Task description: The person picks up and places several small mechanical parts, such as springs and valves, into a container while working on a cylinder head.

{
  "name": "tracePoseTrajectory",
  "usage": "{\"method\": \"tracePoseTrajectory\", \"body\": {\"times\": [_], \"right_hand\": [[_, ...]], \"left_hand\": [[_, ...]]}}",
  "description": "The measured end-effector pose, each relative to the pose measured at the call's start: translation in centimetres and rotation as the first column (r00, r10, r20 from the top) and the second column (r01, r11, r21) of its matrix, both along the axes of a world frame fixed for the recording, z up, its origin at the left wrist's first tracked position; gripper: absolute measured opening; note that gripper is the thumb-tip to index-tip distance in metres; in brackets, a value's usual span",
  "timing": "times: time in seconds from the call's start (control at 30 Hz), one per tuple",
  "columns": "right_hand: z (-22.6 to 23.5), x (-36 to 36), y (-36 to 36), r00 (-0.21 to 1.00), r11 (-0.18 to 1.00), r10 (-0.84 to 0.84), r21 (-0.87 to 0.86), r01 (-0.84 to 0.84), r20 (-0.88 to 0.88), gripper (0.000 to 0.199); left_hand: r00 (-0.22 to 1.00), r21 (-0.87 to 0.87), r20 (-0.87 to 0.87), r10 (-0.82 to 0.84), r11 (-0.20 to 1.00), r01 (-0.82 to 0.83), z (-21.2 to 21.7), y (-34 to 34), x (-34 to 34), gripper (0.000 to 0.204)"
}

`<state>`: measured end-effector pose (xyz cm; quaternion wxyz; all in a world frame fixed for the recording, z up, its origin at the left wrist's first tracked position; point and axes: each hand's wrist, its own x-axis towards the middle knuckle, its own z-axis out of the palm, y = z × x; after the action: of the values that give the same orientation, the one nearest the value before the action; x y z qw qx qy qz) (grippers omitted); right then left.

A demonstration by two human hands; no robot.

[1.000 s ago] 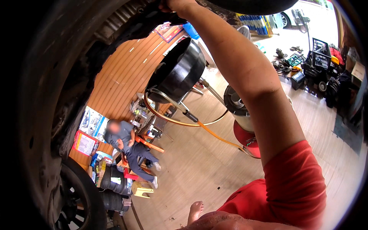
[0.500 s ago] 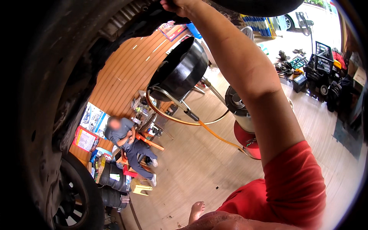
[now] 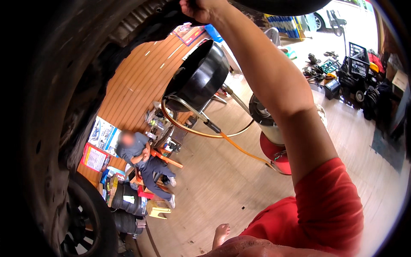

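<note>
My bare right arm, in a red sleeve, reaches up to the top of the view. My right hand is at the dark underside of a raised car, its fingers curled and partly cut off by the frame's edge. Whatever it grips there is hidden. Low in the view, beside my red shirt, hangs my left hand. It looks loosely closed, with nothing visible in it. A black drain pan on a metal stand is below and beyond my right hand, apart from it.
An orange hose runs from the pan's stand to a red and white drum. At left are a car wheel and stacked tyres. A person sits by a yellow stool. Black crates and parts lie at right.
The whole view has shifted slightly. My right hand stays up at the car's underside, a touch lower in view. My left hand has turned a little.
</note>
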<state>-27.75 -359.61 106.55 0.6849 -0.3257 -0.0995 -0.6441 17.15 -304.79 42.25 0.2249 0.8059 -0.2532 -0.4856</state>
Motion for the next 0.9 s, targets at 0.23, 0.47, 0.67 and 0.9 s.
{"method": "tracePoseTrajectory", "body": {"times": [0.23,0.47,0.67,0.9], "right_hand": [[-15.3,-1.4,18.4,0.868,0.927,-0.369,-0.062,0.370,-0.331,0.021],[-45.4,-9.4,38.0,0.573,0.828,-0.086,0.261,0.496,-0.815,0.022],[-57.6,-13.4,63.2,0.795,0.180,-0.141,0.774,0.607,-0.590,0.017],[-59.3,-17.6,77.0,0.579,-0.005,-0.656,0.770,0.638,-0.484,0.014]], "left_hand": [[0.913,0.065,-0.025,-0.406,0.911,0.407,-2.7,-6.4,2.3,0.027],[0.752,0.233,-0.086,-0.653,0.721,0.653,-3.2,-14.7,-6.2,0.037],[0.742,0.435,-0.059,-0.668,0.652,0.621,-7.9,-13.5,-4.6,0.037],[0.614,0.510,-0.092,-0.784,0.492,0.705,-10.5,-6.7,-8.8,0.035]]}}
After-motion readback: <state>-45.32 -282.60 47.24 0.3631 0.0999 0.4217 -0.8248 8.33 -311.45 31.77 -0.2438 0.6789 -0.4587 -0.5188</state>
